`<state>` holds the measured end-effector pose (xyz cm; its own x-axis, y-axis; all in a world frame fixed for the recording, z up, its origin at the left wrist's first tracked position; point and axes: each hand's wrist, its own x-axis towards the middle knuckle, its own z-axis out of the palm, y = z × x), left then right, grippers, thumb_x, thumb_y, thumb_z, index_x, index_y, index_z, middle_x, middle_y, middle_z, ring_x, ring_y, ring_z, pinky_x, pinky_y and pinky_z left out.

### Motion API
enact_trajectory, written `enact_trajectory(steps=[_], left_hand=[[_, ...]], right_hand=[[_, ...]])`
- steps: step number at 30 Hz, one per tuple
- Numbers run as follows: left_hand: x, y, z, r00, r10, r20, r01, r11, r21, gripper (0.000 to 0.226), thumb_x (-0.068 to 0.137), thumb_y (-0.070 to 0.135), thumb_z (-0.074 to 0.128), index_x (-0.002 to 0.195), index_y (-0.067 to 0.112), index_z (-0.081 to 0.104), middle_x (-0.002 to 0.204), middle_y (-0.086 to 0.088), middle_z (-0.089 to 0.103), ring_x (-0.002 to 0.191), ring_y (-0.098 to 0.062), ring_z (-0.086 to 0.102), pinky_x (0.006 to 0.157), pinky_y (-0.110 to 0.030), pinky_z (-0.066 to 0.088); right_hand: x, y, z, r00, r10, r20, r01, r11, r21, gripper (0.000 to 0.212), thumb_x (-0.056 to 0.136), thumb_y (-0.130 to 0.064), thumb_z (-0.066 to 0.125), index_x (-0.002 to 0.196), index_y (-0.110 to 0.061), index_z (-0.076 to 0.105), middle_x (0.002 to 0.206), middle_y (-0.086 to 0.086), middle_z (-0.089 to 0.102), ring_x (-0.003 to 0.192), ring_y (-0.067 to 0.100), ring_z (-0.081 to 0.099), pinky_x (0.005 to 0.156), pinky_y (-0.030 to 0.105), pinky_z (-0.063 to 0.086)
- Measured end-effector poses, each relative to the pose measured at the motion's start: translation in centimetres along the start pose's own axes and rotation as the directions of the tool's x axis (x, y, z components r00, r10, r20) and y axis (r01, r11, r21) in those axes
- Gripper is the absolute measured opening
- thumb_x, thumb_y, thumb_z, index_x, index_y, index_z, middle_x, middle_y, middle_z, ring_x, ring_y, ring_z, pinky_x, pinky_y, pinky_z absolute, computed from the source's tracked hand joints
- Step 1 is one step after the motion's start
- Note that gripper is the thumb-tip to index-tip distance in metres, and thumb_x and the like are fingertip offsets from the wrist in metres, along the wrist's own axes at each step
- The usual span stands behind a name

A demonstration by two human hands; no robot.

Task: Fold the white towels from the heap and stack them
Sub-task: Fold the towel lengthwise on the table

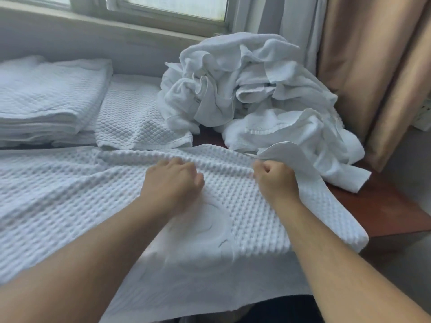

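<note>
Before you the towel [70,194] lies spread on the table [384,206]. Behind it at your left sits the stack [46,96], at your right the heap [251,94], a folded towel [140,122] between them. The curtain [373,66] hangs right of the heap.

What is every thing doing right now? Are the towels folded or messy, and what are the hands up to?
White waffle-weave towel: spread out, far edge bunched, not folded yet.
Heap of crumpled white towels: messy, unfolded.
Stack of white quilted towels: folded, piled up.
Single white diamond-weave towel: folded, flat beside the stack.
Left hand: grips the waffle-weave towel's far edge.
Right hand: pinches that same edge.
</note>
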<state>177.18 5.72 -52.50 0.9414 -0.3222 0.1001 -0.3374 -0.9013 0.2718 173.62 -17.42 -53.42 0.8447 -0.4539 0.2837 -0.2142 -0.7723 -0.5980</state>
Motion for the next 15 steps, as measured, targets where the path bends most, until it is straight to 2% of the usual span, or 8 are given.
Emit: enact_trajectory(steps=[2,4,5,8,10,12,14,15], left_hand=[[1.8,1.1,-0.1,0.999,-0.033,-0.021,0.035,0.993,0.116,0.035,0.098,0.045,0.031,0.104,0.027,0.06,0.12,-0.005,0.055,0.111,-0.029,0.047,0.091,-0.045,0.036],[3.6,1.8,0.3,0.998,-0.067,0.005,0.066,0.985,0.16,0.045,0.099,0.048,0.031,0.117,0.022,0.063,0.127,-0.008,0.053,0.118,-0.029,0.045,0.097,-0.048,0.034],[4.3,1.8,0.6,0.998,-0.067,0.012,0.064,0.987,0.149,0.048,0.099,0.049,0.03,0.12,0.02,0.062,0.13,-0.01,0.052,0.121,-0.028,0.044,0.098,-0.048,0.034],[4.9,0.9,1.9,0.997,-0.017,-0.076,0.02,0.999,0.035,0.037,0.1,0.049,0.033,0.101,0.021,0.058,0.121,-0.008,0.057,0.116,-0.026,0.046,0.092,-0.044,0.036],[5.4,0.2,2.3,0.994,0.001,-0.107,-0.009,0.998,-0.067,0.029,0.098,0.048,0.04,0.094,0.022,0.053,0.114,-0.003,0.057,0.111,-0.026,0.048,0.086,-0.042,0.036],[5.8,-0.2,2.7,0.987,0.005,-0.163,-0.033,0.985,-0.169,0.024,0.096,0.045,0.049,0.107,0.024,0.052,0.12,-0.001,0.05,0.113,-0.026,0.05,0.083,-0.04,0.036],[6.3,-0.5,2.6,0.978,-0.023,-0.209,-0.036,0.961,-0.275,0.045,0.093,0.039,0.059,0.132,0.025,0.042,0.134,-0.002,0.037,0.116,-0.026,0.05,0.08,-0.035,0.037],[6.5,-0.6,2.6,0.978,-0.036,-0.208,-0.027,0.955,-0.294,0.06,0.092,0.038,0.062,0.143,0.026,0.033,0.142,-0.003,0.029,0.119,-0.028,0.05,0.08,-0.035,0.038]], right_hand=[[0.8,0.3,-0.4,0.994,0.096,0.043,-0.098,0.994,0.044,0.072,0.096,-0.062,0.039,0.062,-0.004,0.065,0.059,0.006,0.066,0.061,0.026,0.061,0.059,0.04,0.048],[2.1,0.0,-0.9,0.968,0.223,0.113,-0.233,0.969,0.084,0.086,0.083,-0.085,0.033,0.064,-0.011,0.072,0.055,-0.006,0.069,0.055,0.015,0.065,0.059,0.035,0.05],[2.9,-0.2,-1.3,0.943,0.295,0.154,-0.313,0.944,0.105,0.092,0.073,-0.094,0.032,0.068,-0.012,0.072,0.054,-0.005,0.069,0.049,0.012,0.063,0.056,0.031,0.05],[5.1,-0.9,-2.2,0.819,0.493,0.294,-0.541,0.834,0.108,0.107,0.056,-0.104,0.034,0.084,-0.007,0.07,0.063,0.011,0.073,0.042,0.017,0.062,0.044,0.024,0.049],[6.6,-1.1,-2.0,0.752,0.582,0.309,-0.628,0.775,0.069,0.096,0.06,-0.094,0.048,0.081,-0.003,0.07,0.065,0.014,0.073,0.043,0.022,0.064,0.043,0.026,0.051],[7.4,-1.2,-1.4,0.718,0.617,0.322,-0.659,0.751,0.03,0.061,0.071,-0.067,0.057,0.072,-0.006,0.064,0.06,0.009,0.07,0.036,0.019,0.055,0.042,0.02,0.045],[7.3,-0.4,-0.6,0.743,0.592,0.313,-0.647,0.754,0.112,0.035,0.077,-0.047,0.058,0.067,-0.014,0.058,0.054,0.004,0.063,0.033,0.015,0.042,0.039,0.014,0.03],[6.8,0.4,-0.2,0.791,0.555,0.259,-0.607,0.767,0.208,0.031,0.08,-0.041,0.057,0.065,-0.014,0.058,0.053,0.003,0.062,0.035,0.014,0.042,0.037,0.014,0.027]])
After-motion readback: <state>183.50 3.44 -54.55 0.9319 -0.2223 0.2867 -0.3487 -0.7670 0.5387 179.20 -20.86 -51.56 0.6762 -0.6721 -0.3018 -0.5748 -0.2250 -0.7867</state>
